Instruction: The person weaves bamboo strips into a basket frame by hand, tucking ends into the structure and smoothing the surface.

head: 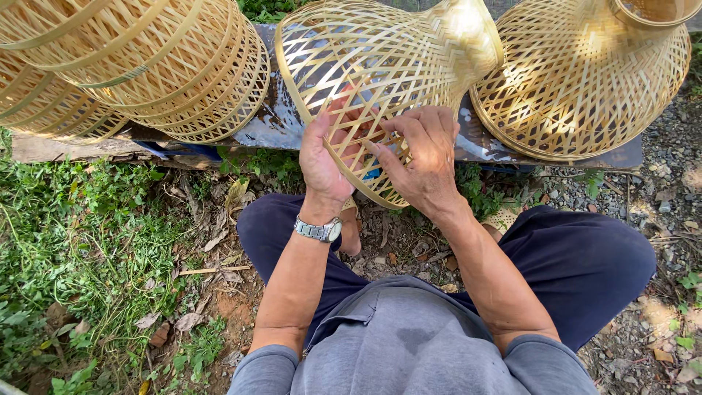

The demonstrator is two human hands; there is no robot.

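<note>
Head view, looking down on a seated person. At upper centre of the frame a woven bamboo basket (380, 80), open lattice, bell-shaped and narrowing toward a neck at the top, rests tilted against the edge of a dark plank bench (278, 124) that runs across the upper third of the frame. The left hand (325, 157) is at centre frame, just left of the basket's lower rim; its fingers are closed around the rim, thumb on the outside and fingertips passing behind the lattice, so the grip is firmly shut on the basket. The right hand (424, 157) is just right of it, laid over the same lower rim; the fingers are curled and pinch a strip of the weave between thumb and forefinger, a narrow closed grip, also on the basket. The 2 hands sit near each other with a small gap between them. A metal wristwatch (319, 230) is on the left wrist. At upper left a stack of similar baskets (146, 66) lies on its side on the bench, apart from the held one. At upper right another wide basket (585, 80) leans on the bench, just beside the held basket. Lower frame shows a grey shirt (409, 344) and dark blue trousers (585, 263). Grass (80, 249) fills the left side; gravel (658, 197) lies at right.
</note>
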